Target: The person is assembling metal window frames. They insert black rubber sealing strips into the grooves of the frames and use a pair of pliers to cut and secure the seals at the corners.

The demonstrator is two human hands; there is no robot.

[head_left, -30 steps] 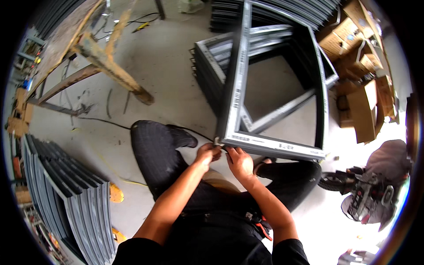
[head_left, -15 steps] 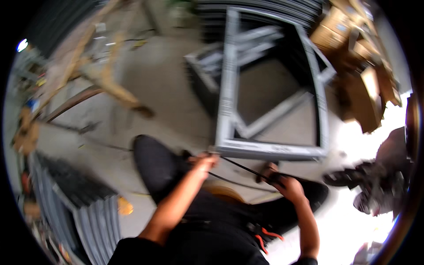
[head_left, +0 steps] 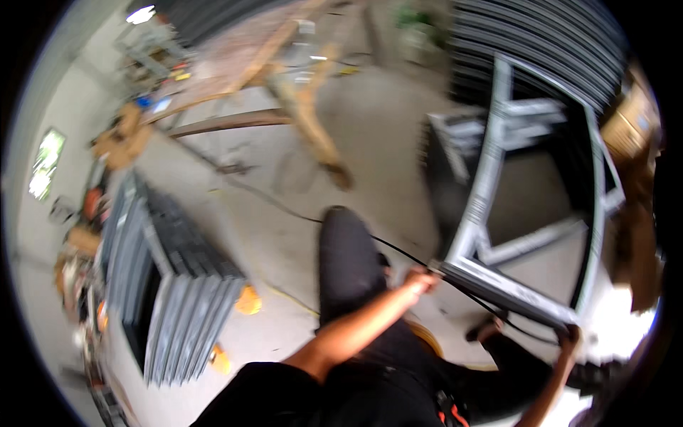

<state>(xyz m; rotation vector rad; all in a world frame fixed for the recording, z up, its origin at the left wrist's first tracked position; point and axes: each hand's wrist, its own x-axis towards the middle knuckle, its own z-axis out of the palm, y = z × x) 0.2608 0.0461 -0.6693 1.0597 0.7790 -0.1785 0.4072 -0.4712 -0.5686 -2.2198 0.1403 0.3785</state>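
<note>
A grey rectangular metal frame (head_left: 478,203) lies on top of a stack of similar frames. My left hand (head_left: 421,280) is closed at its near left corner, with a small piece too blurred to identify beside the fingertips. Over at the near right corner, my right hand (head_left: 569,340) has its fingers around the frame's edge; they look dark and smeared. A black cable (head_left: 400,249) crosses the floor and passes under the near side of the frame, close to my left hand. Red-handled pliers (head_left: 452,414) show at my waist.
Grey ribbed stacked frames (head_left: 188,313) stand on the left, with yellow pieces (head_left: 249,300) at their base. A wooden trestle (head_left: 313,128) stands ahead. Dark stacked lengths (head_left: 533,50) are behind the frame, and cardboard boxes (head_left: 632,124) at the right. My bent knee (head_left: 345,242) is near the frame.
My right hand has gone from the black cable below the frame to its near right corner. My left hand stays at the left corner. The view has swung left.
</note>
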